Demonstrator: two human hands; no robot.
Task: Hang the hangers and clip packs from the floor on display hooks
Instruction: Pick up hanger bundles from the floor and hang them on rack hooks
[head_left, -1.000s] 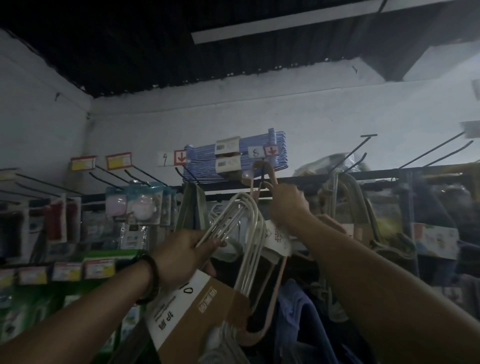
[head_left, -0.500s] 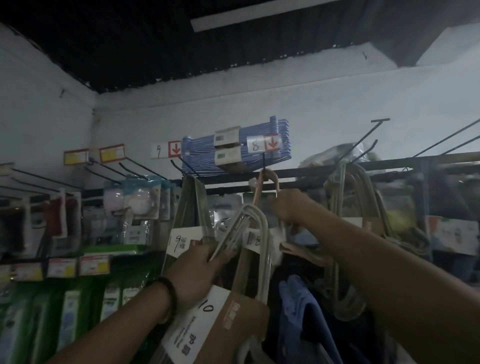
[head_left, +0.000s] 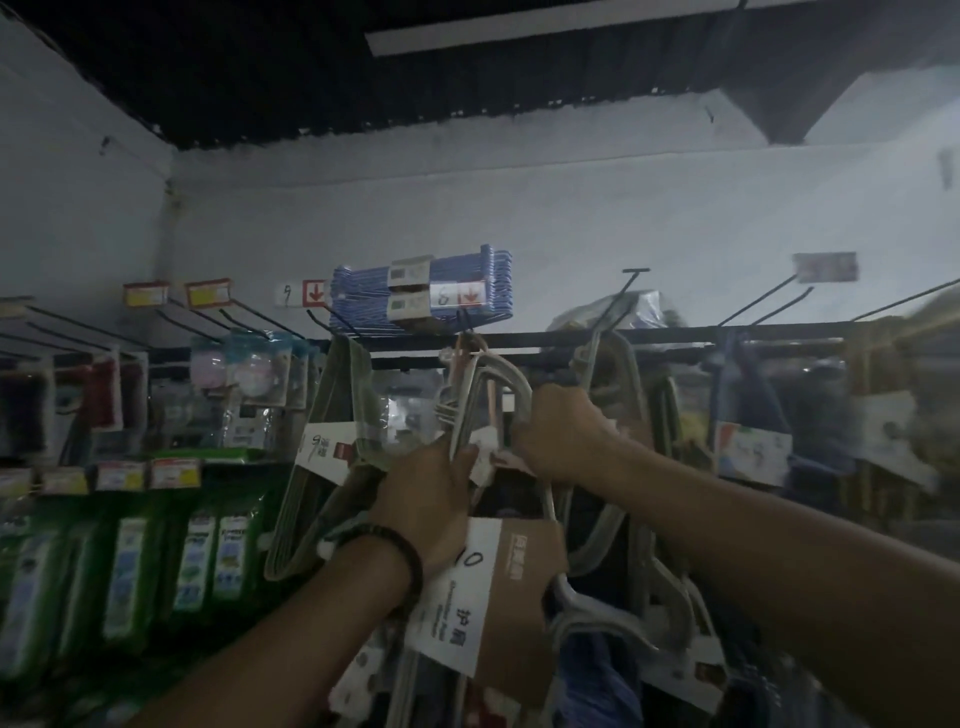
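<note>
My left hand grips a bundle of pale grey hangers wrapped in a brown and white card sleeve marked 10. The bundle's hook tops are raised to the display hook under the price tag marked 8. My right hand is closed on the right side of the same bundle near its top. A pink hanger hangs on that hook behind the bundle.
A stack of blue hangers lies on the top rail. Grey-green hanger packs hang to the left, more hangers to the right. Bare display hooks stick out above. Green packs fill the lower left shelves.
Both hands lifted the grey hanger bundle higher, bringing its hook tops up to the display hook. My right hand shifted from the pink hanger's hook down onto the bundle.
</note>
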